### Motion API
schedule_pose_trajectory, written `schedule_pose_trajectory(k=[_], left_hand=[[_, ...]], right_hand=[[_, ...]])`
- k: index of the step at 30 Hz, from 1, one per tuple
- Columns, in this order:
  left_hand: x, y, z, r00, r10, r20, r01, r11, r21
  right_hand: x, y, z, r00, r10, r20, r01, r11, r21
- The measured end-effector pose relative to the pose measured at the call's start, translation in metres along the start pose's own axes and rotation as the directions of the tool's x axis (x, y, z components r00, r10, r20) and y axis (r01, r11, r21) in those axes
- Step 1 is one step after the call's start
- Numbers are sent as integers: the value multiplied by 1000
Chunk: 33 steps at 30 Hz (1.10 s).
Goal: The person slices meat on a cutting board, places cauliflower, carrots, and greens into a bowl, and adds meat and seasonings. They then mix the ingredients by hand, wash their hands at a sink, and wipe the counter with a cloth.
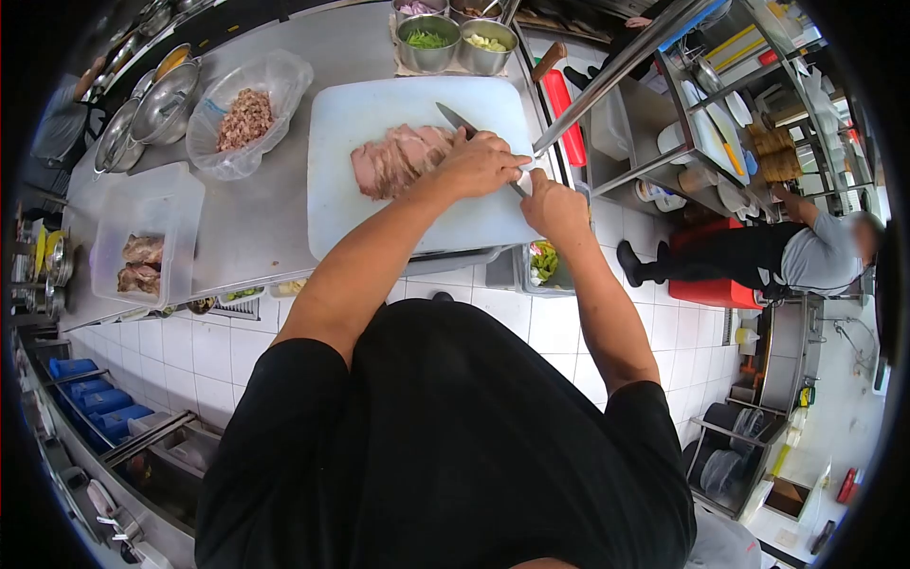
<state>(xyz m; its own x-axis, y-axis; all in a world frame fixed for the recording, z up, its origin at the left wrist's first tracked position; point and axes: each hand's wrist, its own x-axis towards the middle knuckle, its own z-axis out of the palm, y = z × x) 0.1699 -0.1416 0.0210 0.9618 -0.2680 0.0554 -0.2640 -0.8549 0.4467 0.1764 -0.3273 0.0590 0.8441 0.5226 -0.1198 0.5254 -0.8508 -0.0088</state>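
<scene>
My right hand (555,204) is closed around the handle of a kitchen knife (453,117) at the right side of the white cutting board (336,109). The blade runs up and left across the board, its tip pointing away from me. My left hand (485,163) lies over the middle of the blade, fingers bent and pressed on it; its exact contact is partly hidden. Beside the left hand rests a piece of pale cooked meat (393,159), cut into slices that lean against each other.
A bag-lined bowl of minced meat (246,120) and a clear tub with meat chunks (147,213) stand left. Metal pots of chopped greens (427,40) and pale pieces (487,43) sit behind the board. A metal post (607,81) rises at right; a co-worker (806,251) stands beyond.
</scene>
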Motion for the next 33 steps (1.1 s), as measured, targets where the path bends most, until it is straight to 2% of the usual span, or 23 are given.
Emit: schedule_pose_trajectory(k=[3, 9, 12, 15, 18, 21, 24, 27, 30, 33], left_hand=[[0, 0, -1, 1000, 4, 3, -4, 1000, -15], [-1, 2, -5, 998, -30, 50, 30, 1000, -7], [-1, 3, -6, 999, -32, 43, 31, 999, 22], [-1, 4, -7, 997, -47, 55, 48, 999, -12], [1, 4, -8, 997, -46, 61, 47, 999, -23], [2, 2, -5, 998, -31, 50, 31, 999, -10], [1, 1, -3, 1000, -8, 29, 8, 1000, 10], [1, 1, -1, 1000, -2, 4, 2, 1000, 8], [1, 2, -5, 1000, -16, 21, 16, 1000, -1], [-2, 2, -5, 1000, -13, -1, 13, 1000, -10]], right_hand=[[2, 4, -12, 997, -42, 69, 46, 997, -55], [4, 8, -14, 996, -67, 58, 70, 996, -56], [0, 5, -6, 977, -155, -144, 154, 988, -16], [0, 9, 6, 974, -133, -183, 132, 991, -17], [3, 14, -5, 986, -128, -111, 136, 988, 67], [3, 25, -30, 988, -130, 81, 94, 932, 350], [13, 45, -25, 985, -91, 145, 32, 929, 368], [9, 41, -26, 984, -127, 128, 79, 941, 330], [-9, 9, -37, 988, -74, 139, 57, 991, 120], [-10, 7, -47, 986, -41, 161, -6, 959, 282]])
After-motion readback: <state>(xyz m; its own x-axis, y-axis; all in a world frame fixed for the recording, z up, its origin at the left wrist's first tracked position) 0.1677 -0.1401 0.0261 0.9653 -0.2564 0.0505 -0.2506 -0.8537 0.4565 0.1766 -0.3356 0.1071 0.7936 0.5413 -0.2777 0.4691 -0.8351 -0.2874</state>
